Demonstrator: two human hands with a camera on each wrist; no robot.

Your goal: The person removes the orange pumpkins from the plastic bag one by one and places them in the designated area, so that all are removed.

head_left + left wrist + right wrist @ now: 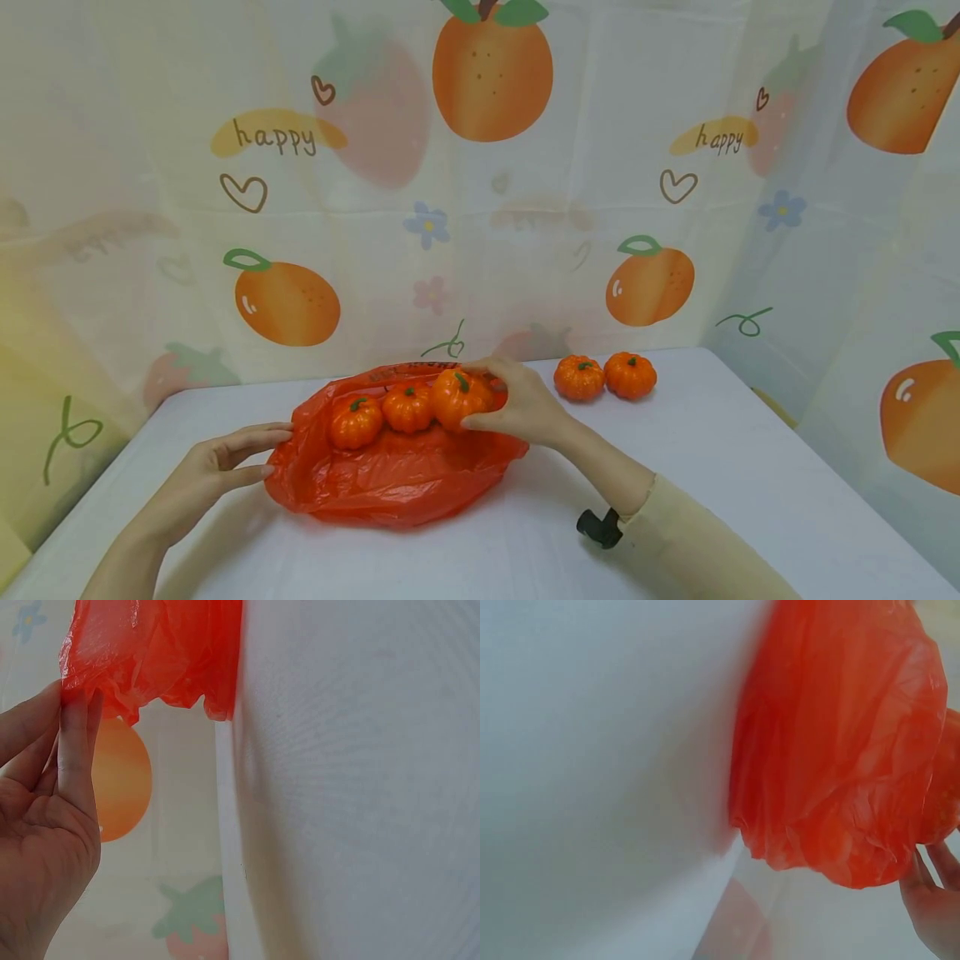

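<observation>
A crinkled red plastic bag [390, 483] lies on the table with its mouth open toward me. Two small orange pumpkins, one on the left [356, 422] and one in the middle [408, 407], sit side by side inside. My right hand [517, 402] grips a third, larger-looking pumpkin [459, 398] at the bag's right side, thumb below and fingers above. At the left end, my left hand [210, 471] holds the bag's edge between fingertips and thumb; the left wrist view shows those fingertips on the red plastic [150, 652]. In the right wrist view, the bag [840, 750] partly hides the held pumpkin [943, 787].
Two more pumpkins, one [579, 377] beside the other [631, 375], rest at the back right of the white table [712, 467]. Behind them hangs a fruit-printed curtain [525, 275]. A small black device [600, 528] is at my right wrist.
</observation>
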